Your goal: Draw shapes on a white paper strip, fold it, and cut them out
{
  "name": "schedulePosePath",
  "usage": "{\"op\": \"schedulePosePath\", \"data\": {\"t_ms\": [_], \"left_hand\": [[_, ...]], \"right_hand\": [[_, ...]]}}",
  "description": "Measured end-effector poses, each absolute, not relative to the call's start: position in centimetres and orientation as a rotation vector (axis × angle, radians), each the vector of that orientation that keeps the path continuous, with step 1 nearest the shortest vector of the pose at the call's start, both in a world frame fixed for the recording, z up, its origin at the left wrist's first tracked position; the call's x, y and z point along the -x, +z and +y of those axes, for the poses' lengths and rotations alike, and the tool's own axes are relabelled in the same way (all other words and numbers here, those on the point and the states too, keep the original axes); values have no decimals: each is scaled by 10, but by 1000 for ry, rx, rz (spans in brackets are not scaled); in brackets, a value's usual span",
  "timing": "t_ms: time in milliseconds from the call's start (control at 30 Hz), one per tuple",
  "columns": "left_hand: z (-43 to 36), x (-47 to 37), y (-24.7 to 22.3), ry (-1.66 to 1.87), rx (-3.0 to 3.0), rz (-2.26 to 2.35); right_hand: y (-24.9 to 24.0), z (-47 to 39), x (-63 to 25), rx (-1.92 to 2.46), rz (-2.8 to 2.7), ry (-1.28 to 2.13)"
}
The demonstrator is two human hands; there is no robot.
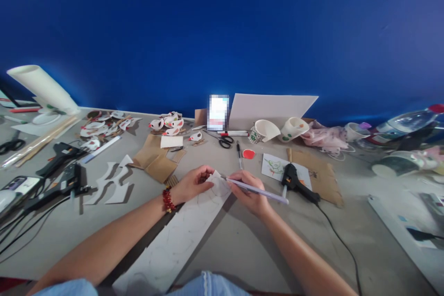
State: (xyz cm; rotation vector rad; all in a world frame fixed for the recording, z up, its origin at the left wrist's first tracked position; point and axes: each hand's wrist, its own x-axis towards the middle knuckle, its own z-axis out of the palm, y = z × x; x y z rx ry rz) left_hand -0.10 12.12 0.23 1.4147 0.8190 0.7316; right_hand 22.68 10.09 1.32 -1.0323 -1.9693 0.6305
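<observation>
White paper strip (pixel 189 229) (faintly marked), lilac pen (pixel 260 190), tilted

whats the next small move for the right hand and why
Probably a short pen stroke near the far end of the paper strip: the right hand holds the lavender pen with its tip there, and the left hand rests on the strip.

A paper strip (pixel 187 233) lies on the table (pixel 249 254) — left hand (pixel 196 182) on its far end, right hand (pixel 251 192) at its right edge. To the left lie cutouts (pixel 118 189), then two glue guns (pixel 69 178). Scissors (pixel 226 142) lie behind the hands, before a phone (pixel 217 111); rightward, cups (pixel 263 135) stand behind a drawing (pixel 271 164).
</observation>
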Motion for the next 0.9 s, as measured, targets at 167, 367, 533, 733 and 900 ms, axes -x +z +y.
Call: {"op": "schedulePosePath", "data": {"t_ms": [167, 367, 533, 733, 900], "left_hand": [[121, 1, 3, 730, -1405, 818], [121, 1, 5, 705, -1383, 841], [121, 0, 5, 728, -1352, 809], [120, 1, 6, 721, -1338, 800], [119, 1, 6, 723, -1333, 799]], "right_hand": [[11, 102, -225, 1049, -1975, 601], [9, 103, -225, 1036, -1983, 605], [5, 103, -226, 1030, -1997, 623], [6, 102, -225, 1035, -1997, 614], [5, 102, -226, 1043, -2001, 635]]}}
